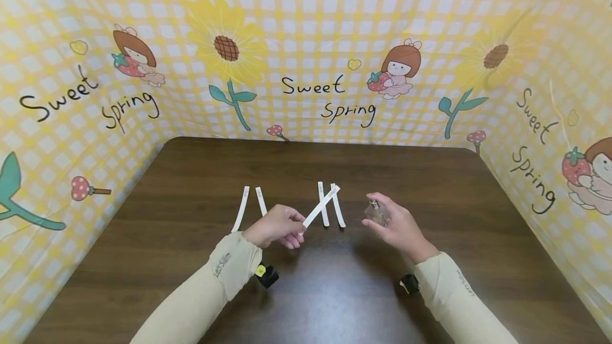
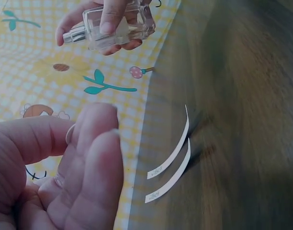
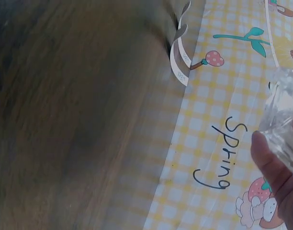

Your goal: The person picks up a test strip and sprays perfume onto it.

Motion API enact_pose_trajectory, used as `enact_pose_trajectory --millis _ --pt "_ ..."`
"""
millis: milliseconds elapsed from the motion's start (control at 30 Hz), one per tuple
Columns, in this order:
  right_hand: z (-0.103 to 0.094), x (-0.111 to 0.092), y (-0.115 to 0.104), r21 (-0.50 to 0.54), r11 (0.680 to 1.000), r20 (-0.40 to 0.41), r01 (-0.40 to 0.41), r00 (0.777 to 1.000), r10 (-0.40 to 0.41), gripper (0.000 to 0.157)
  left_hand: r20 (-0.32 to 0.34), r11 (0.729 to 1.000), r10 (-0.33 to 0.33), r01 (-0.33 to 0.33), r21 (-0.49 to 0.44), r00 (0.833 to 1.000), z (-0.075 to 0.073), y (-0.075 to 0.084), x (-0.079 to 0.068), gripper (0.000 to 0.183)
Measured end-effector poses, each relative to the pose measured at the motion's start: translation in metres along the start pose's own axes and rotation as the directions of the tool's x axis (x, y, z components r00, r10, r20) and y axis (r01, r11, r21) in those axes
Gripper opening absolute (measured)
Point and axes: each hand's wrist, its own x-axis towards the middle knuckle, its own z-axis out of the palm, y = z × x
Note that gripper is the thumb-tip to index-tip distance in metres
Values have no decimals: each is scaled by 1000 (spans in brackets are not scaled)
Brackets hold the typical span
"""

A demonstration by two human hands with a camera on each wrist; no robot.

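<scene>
My left hand (image 1: 274,225) pinches one end of a white perfume test strip (image 1: 319,210), whose printed far end points up and to the right. In my right hand (image 1: 405,230) is a clear glass perfume bottle (image 1: 375,215), held with a finger at its silver spray top (image 2: 74,35). The nozzle side faces the strip, with a gap between them. Two more test strips (image 1: 339,212) lie behind the held one. Another pair, one of them a strip (image 1: 240,208) at the far left, lies beyond my left hand, which partly covers the nearer strip (image 1: 260,199).
All of this is over a dark brown wooden table (image 1: 334,301) with rounded far corners. A yellow checked cloth (image 1: 306,31) with flowers and cartoon figures hangs around its back and sides. The strips on the table curve upward at one end.
</scene>
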Motion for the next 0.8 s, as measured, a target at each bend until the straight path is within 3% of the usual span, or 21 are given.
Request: enact_pose_trajectory --millis 100,333,567,800 --pt "5 1 -3 -73 997 -31 9 999 -12 65 7 1000 6 -6 14 1000 -3 1 -5 20" --pt "14 3 0 -186 976 -153 111 978 -140 63 17 999 19 -19 30 1000 -4 4 -10 19" --pt "19 2 1 -214 972 -166 96 977 -133 59 -5 1000 11 -10 8 1000 -7 -1 -6 21" --pt "21 2 3 -207 974 -162 96 978 -131 54 15 1000 11 -11 19 1000 -6 -2 -6 20"
